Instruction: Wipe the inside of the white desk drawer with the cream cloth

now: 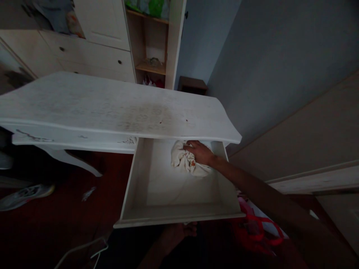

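Observation:
A white desk [112, 104] with a smudged top has its drawer [159, 186] pulled out. Inside the drawer, toward the back right, lies a crumpled cream cloth [185, 162] with a small orange pattern. My right hand [200, 152] is on the cloth, its fingers bent round the fabric. Below the drawer's front panel is my left hand [179, 233], in shadow; its fingers are partly hidden and too dark to read, and whether it touches the drawer cannot be made out.
A red bag [252, 231] sits on the floor right of the drawer. At the left are a shoe [28, 196], a curved desk leg [75, 162] and a white cable [81, 246]. Behind the desk stands a cabinet [98, 56] with an open door; a grey wall rises at the right.

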`<action>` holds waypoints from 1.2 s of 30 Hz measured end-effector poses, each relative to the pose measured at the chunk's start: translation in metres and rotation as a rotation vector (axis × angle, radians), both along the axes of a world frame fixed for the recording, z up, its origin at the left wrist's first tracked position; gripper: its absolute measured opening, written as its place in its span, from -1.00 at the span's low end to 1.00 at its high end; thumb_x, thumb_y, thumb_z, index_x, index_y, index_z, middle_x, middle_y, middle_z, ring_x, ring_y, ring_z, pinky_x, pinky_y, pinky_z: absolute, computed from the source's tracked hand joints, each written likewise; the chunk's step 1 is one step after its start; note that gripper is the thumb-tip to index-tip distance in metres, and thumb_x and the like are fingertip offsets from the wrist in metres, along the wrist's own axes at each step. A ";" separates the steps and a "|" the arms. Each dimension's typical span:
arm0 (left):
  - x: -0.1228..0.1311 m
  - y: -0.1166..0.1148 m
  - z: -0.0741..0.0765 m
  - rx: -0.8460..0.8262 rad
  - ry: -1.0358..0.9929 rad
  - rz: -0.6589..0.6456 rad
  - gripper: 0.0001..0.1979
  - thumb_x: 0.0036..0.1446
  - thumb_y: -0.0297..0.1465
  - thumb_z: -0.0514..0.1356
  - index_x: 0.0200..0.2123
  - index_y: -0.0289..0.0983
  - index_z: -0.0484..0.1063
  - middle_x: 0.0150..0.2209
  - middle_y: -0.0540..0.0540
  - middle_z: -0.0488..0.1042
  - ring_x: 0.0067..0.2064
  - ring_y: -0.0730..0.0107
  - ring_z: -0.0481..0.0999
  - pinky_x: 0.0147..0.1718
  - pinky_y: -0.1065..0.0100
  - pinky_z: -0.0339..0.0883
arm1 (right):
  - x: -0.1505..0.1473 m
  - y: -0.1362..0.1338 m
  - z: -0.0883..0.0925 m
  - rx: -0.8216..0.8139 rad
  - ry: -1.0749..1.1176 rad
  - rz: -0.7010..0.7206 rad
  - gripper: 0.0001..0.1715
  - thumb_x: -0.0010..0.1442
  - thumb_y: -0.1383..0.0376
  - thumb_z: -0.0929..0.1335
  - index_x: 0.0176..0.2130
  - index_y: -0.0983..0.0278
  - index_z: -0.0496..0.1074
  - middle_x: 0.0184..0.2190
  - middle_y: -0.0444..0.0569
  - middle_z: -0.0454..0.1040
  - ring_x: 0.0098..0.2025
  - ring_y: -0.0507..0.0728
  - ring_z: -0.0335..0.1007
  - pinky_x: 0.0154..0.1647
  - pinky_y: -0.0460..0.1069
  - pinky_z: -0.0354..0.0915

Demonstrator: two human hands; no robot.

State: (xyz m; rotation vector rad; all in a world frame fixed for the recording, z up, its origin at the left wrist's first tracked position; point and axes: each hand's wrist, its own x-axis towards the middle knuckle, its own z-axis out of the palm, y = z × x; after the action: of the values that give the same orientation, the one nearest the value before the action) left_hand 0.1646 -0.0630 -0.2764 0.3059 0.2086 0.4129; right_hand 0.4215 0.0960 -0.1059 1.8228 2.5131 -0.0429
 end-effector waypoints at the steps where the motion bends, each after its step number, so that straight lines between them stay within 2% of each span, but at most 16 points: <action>1: 0.001 0.000 0.000 -0.004 0.003 0.005 -0.63 0.07 -0.19 0.31 -0.15 -0.34 0.53 -0.14 -0.28 0.56 -0.13 0.12 0.54 -0.12 0.09 0.35 | -0.012 0.004 0.000 0.007 -0.002 0.012 -0.45 0.19 0.38 0.31 0.18 0.24 0.31 0.15 0.14 0.24 0.20 0.24 0.11 0.19 0.11 0.14; 4: 0.002 -0.001 0.002 -0.003 0.002 0.026 -0.64 0.07 -0.22 0.31 -0.15 -0.37 0.53 -0.14 -0.30 0.56 -0.14 0.12 0.55 -0.13 0.10 0.35 | -0.054 0.017 0.002 0.023 -0.029 -0.018 -0.40 0.20 0.34 0.30 0.22 0.27 0.25 0.19 0.21 0.19 0.22 0.29 0.07 0.18 0.17 0.16; 7: 0.002 -0.002 0.006 -0.008 -0.011 0.036 -0.65 0.05 -0.23 0.33 -0.18 -0.37 0.55 -0.15 -0.29 0.56 -0.16 0.14 0.55 -0.14 0.11 0.36 | -0.095 0.030 0.006 0.061 -0.086 -0.101 -0.29 0.20 0.33 0.27 0.30 0.36 0.08 0.22 0.30 0.15 0.20 0.36 0.09 0.09 0.20 0.26; 9: 0.002 -0.003 0.008 -0.014 -0.007 0.030 -0.66 0.03 -0.24 0.34 -0.18 -0.36 0.55 -0.16 -0.28 0.57 -0.17 0.16 0.55 -0.14 0.12 0.35 | -0.119 0.039 0.008 0.082 -0.104 -0.109 -0.29 0.23 0.34 0.23 0.32 0.37 0.03 0.22 0.30 0.14 0.17 0.37 0.12 0.02 0.20 0.32; 13: 0.002 -0.003 0.014 -0.028 0.016 0.036 -0.65 0.04 -0.21 0.34 -0.19 -0.37 0.55 -0.19 -0.29 0.57 -0.20 0.17 0.55 -0.16 0.12 0.34 | -0.154 0.056 0.010 0.085 -0.087 -0.075 -0.41 0.29 0.37 0.13 0.29 0.29 0.11 0.18 0.26 0.20 0.12 0.37 0.19 -0.07 0.22 0.37; 17: 0.002 -0.002 0.019 -0.045 0.016 0.030 -0.64 -0.01 -0.23 0.36 -0.22 -0.39 0.55 -0.19 -0.29 0.56 -0.19 0.16 0.54 -0.15 0.13 0.33 | -0.165 0.063 0.012 0.052 -0.101 -0.048 -0.51 0.31 0.41 0.09 0.15 0.38 0.31 0.15 0.31 0.21 0.13 0.39 0.16 -0.05 0.26 0.34; 19: 0.002 -0.002 0.020 -0.030 0.028 0.025 -0.63 -0.01 -0.23 0.35 -0.22 -0.40 0.55 -0.18 -0.30 0.56 -0.20 0.16 0.54 -0.15 0.13 0.33 | -0.165 0.057 0.014 0.020 -0.113 0.019 -0.54 0.30 0.43 0.11 0.10 0.38 0.36 0.13 0.31 0.24 0.13 0.38 0.15 -0.08 0.24 0.36; 22: 0.002 -0.002 0.019 -0.012 0.038 0.036 -0.65 0.02 -0.25 0.33 -0.21 -0.41 0.54 -0.18 -0.32 0.55 -0.20 0.14 0.53 -0.16 0.11 0.32 | -0.173 0.034 0.017 -0.035 -0.141 0.121 -0.60 0.30 0.43 0.15 0.00 0.37 0.43 0.09 0.29 0.29 0.07 0.36 0.20 -0.14 0.22 0.39; 26: 0.002 -0.003 0.017 -0.029 0.031 0.032 -0.70 0.01 -0.29 0.33 -0.25 -0.41 0.54 -0.19 -0.32 0.55 -0.20 0.13 0.53 -0.14 0.09 0.30 | -0.202 -0.011 0.015 -0.148 -0.137 0.234 -0.72 0.26 0.38 0.24 -0.17 0.35 0.52 0.00 0.27 0.35 -0.02 0.35 0.28 -0.20 0.27 0.38; 29: 0.003 -0.003 0.016 -0.043 0.024 0.043 -0.68 0.01 -0.28 0.33 -0.25 -0.42 0.55 -0.19 -0.33 0.55 -0.20 0.13 0.53 -0.15 0.10 0.31 | -0.219 -0.033 0.012 -0.255 -0.137 0.266 -0.77 0.23 0.33 0.29 -0.26 0.31 0.55 -0.05 0.22 0.38 -0.06 0.38 0.29 -0.25 0.33 0.36; 32: 0.004 -0.003 0.015 -0.046 0.045 0.038 -0.68 0.01 -0.30 0.32 -0.23 -0.44 0.54 -0.20 -0.33 0.55 -0.21 0.14 0.53 -0.17 0.12 0.32 | -0.216 -0.036 0.011 -0.251 -0.114 0.386 -0.80 0.23 0.30 0.32 -0.25 0.28 0.55 -0.08 0.16 0.41 -0.04 0.35 0.28 -0.21 0.28 0.37; 36: 0.003 -0.003 0.015 -0.064 0.065 0.027 -0.71 0.00 -0.32 0.32 -0.27 -0.44 0.54 -0.20 -0.33 0.56 -0.23 0.15 0.53 -0.16 0.11 0.32 | -0.196 -0.024 0.011 -0.238 -0.109 0.606 -0.84 0.21 0.33 0.35 -0.24 0.23 0.56 -0.06 0.10 0.42 0.00 0.28 0.26 -0.16 0.15 0.35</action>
State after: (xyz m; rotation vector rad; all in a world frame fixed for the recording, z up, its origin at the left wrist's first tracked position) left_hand 0.1679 -0.0661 -0.2613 0.2538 0.2895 0.4220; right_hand 0.2259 0.0722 -0.0949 0.9078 2.7190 -0.2052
